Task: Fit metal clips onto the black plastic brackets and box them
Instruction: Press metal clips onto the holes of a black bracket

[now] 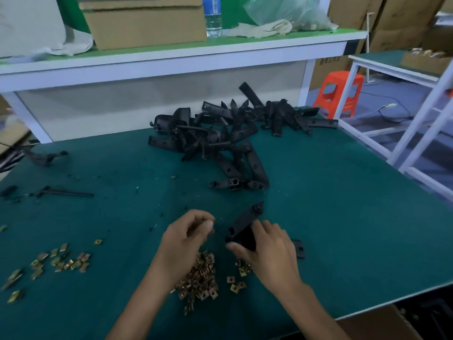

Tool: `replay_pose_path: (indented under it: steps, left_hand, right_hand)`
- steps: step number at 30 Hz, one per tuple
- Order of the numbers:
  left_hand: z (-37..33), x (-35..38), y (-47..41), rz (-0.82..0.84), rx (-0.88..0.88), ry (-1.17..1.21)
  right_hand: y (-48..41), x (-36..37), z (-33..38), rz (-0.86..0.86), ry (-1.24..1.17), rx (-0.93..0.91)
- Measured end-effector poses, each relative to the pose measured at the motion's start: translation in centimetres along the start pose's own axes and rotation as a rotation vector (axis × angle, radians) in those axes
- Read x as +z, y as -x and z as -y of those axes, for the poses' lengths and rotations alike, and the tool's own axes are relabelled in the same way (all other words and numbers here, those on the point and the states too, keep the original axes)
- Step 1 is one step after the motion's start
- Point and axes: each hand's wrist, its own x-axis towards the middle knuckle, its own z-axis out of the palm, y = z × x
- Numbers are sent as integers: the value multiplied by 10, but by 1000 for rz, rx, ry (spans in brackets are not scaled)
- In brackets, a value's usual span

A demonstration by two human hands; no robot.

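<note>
Here, the right hand (267, 251) grips one black plastic bracket (241, 229) just above the green bench mat (343, 217). The thumb curls under the bracket's near end, the fingers wrap over its far side, and its free end tilts up and away. The left hand (188, 239) sits just beside the bracket without touching it. Its fingers are curled, with thumb and forefinger tips pressed together; the spot is blurred, so I cannot tell whether a clip lies between them. Beneath both wrists lies a heap of brass-coloured metal clips (201, 278). A looser scatter of clips (61, 261) lies well to the left. A pile of black brackets (220, 136) occupies the far middle of the mat. The shelf above carries a cardboard box (144, 23) and a water bottle (212, 15).
</note>
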Motion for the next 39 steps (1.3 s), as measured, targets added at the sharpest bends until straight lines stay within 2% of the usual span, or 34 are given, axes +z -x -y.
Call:
replay_pose_path:
  steps: [6, 11, 21, 32, 39]
  left_hand:
    - [-13, -1, 4, -35, -65, 146]
    - [-18, -2, 7, 58, -98, 165]
    - [-17, 11, -1, 74, -119, 191]
    - [-8, 20, 5, 214, -246, 409]
    - [-6, 24, 8, 155, -276, 307]
  right_hand:
    - [3, 3, -1, -14, 9, -25]
    - [5, 4, -2, 8, -1, -21]
    - [7, 8, -2, -27, 7, -103]
    - [6, 5, -1, 41, 25, -130]
    - [7, 7, 0, 15, 44, -124]
